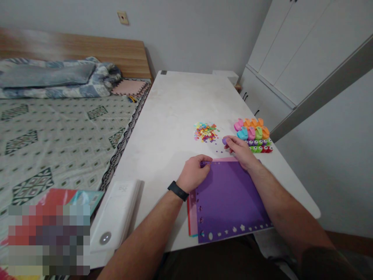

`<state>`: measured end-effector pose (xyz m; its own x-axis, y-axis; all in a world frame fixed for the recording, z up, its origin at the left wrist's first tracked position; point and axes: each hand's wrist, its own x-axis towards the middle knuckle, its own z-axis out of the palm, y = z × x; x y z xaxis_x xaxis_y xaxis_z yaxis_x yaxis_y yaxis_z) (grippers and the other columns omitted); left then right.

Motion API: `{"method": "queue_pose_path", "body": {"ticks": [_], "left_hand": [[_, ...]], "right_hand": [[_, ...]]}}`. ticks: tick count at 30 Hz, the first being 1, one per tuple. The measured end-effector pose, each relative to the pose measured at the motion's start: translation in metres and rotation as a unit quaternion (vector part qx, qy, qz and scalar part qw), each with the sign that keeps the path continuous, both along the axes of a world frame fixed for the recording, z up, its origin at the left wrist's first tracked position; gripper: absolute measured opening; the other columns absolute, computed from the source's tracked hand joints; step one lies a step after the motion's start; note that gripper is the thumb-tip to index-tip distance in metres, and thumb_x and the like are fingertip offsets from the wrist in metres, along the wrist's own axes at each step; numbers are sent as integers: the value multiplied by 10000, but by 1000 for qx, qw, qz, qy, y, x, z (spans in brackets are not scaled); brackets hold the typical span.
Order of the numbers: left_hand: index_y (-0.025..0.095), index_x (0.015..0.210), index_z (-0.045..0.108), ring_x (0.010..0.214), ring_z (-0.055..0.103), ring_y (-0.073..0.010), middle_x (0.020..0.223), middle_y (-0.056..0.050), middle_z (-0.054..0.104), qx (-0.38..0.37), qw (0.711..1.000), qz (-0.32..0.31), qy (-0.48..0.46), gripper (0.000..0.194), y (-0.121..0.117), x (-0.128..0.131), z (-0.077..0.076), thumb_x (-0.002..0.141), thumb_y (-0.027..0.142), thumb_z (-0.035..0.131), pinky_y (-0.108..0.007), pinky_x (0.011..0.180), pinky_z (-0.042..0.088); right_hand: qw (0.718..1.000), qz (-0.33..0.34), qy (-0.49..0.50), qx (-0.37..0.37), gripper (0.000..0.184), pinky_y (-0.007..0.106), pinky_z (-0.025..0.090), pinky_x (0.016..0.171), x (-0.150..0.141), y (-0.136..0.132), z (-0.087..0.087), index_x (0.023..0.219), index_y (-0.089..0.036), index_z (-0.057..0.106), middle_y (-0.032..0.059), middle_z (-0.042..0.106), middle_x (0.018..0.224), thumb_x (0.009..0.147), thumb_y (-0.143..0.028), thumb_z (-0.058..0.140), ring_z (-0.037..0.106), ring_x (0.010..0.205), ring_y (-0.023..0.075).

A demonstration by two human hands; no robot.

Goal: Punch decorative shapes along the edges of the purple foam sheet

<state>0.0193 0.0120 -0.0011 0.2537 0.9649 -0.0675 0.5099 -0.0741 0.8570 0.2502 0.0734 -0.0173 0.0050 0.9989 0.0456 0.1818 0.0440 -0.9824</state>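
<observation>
A purple paper sheet with small shaped holes along its left and bottom edges lies at the table's near side, over pink, red and other coloured sheets. My left hand, with a black band on its wrist, has its fingers closed on the sheet's upper left corner. Just above the sheet's far edge, my right hand grips a small purple craft punch between thumb and fingers. Something red shows beneath that hand. Beside it stand rows of small coloured punches, and behind these are larger ones in blue, pink, green and orange.
A pile of colourful paper cutouts lies on the white table, with a few purple bits nearby. A long white box rests at the near left. The bed adjoins the left side; white cabinets stand right.
</observation>
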Motion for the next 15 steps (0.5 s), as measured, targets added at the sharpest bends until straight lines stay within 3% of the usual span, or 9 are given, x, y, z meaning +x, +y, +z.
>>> {"method": "queue_pose_path", "body": {"ticks": [6, 11, 15], "left_hand": [[218, 1107, 773, 996, 718, -212, 1107, -50, 784, 5, 1000, -3, -1, 298, 0, 0, 2, 871, 259, 595, -315, 896, 563], [212, 1115, 775, 984, 723, -209, 1111, -60, 783, 5, 1000, -2, -4, 302, -1, 0, 3, 869, 249, 604, -319, 905, 568], [208, 1118, 773, 976, 722, -205, 1114, -62, 782, 7, 1000, -2, 0, 308, 0, 0, 2, 863, 236, 603, -320, 910, 566]], "right_hand": [[997, 18, -65, -48, 436, 272, 444, 581, -1, 0, -4, 1083, -225, 681, 52, 724, 911, 914, -618, 599, 693, 828, 201], [997, 53, -49, 6, 443, 322, 531, 743, -6, 0, -4, 1117, -243, 678, 69, 739, 1037, 920, -630, 590, 680, 957, 214], [998, 34, -42, -19, 458, 289, 492, 635, -6, -1, -3, 1104, -239, 664, 62, 732, 965, 917, -649, 582, 690, 895, 210]]}}
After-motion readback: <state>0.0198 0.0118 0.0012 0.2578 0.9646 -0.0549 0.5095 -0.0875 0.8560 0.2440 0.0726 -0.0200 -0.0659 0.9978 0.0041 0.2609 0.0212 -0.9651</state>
